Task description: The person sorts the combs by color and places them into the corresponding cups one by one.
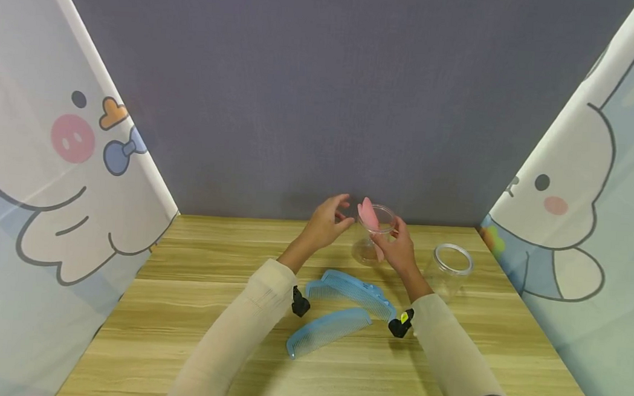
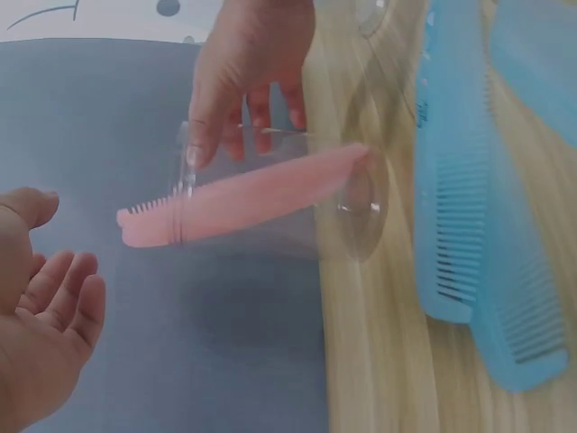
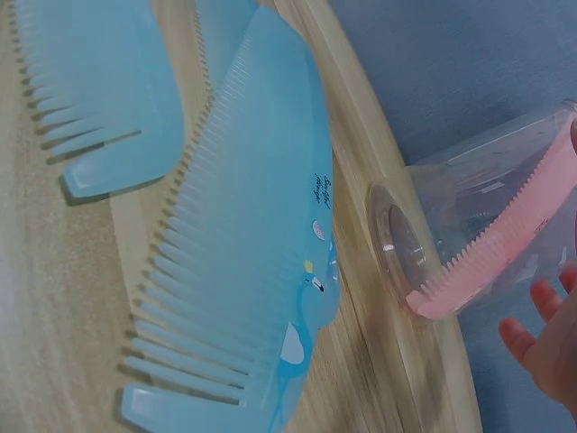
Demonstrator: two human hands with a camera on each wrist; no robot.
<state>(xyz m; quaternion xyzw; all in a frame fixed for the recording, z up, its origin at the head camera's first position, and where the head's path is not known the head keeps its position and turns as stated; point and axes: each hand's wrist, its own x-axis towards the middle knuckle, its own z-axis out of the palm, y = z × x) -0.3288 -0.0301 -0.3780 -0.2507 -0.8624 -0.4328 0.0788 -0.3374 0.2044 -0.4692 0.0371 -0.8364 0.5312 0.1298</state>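
Head: transparent jar [image 1: 366,254] clamped near rim by right grip [image 1: 401,251], close to far edge of desk [image 1: 181,286]; pink comb [image 1: 368,216] leaned inside. Left grip [image 1: 323,224] empty, fingers apart, just beside. Left wrist: comb end seen protruding past rim. Right wrist: comb's lower end seen at base; blue combs [image 3: 243,207] laid nearby. Judged risk: jar tipped, if protruding end is knocked by left grip.

left hand [image 2: 36,334] cropped in left wrist view, marking [image 3: 541,225] on pink comb [image 3: 487,256] illegibly small
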